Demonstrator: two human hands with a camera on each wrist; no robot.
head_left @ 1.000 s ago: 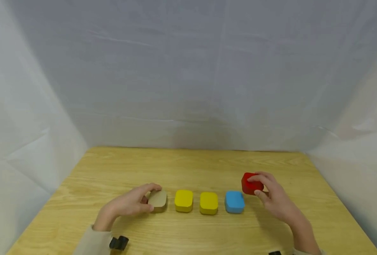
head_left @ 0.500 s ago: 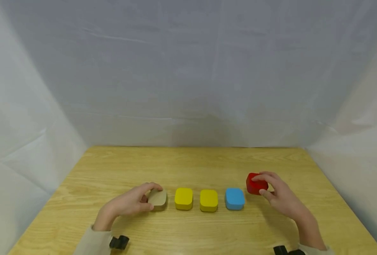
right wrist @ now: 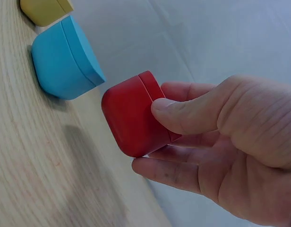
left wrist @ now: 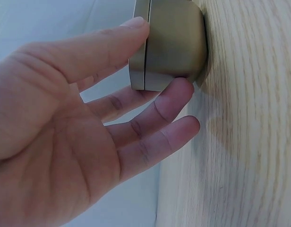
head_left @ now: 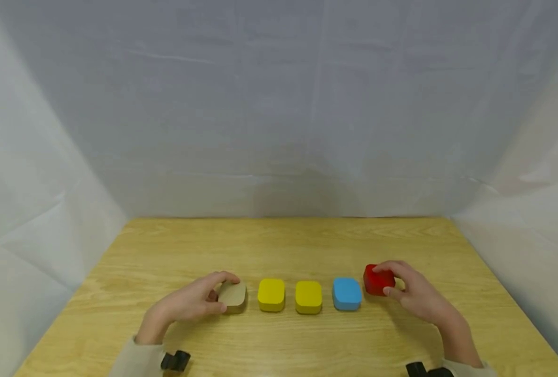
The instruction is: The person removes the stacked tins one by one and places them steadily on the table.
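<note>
The right hand (head_left: 415, 298) pinches the red block (head_left: 378, 280) between thumb and fingers (right wrist: 183, 116), just off the surface (head_left: 279, 340), at the 3 o'clock end of the row. The left hand (head_left: 184, 303) holds the tan block (head_left: 233, 296) at the 9 o'clock end, its fingers (left wrist: 169, 101) curled around it. Between them sit two yellow blocks (head_left: 271, 295) and a blue block (head_left: 347, 293), the blue one just beside the red.

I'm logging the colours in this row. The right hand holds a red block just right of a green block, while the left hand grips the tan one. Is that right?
Not quite: the block beside the red block is blue, not green, as the head view shows. The right hand does hold the red one, and the left hand grips the tan block.
</note>
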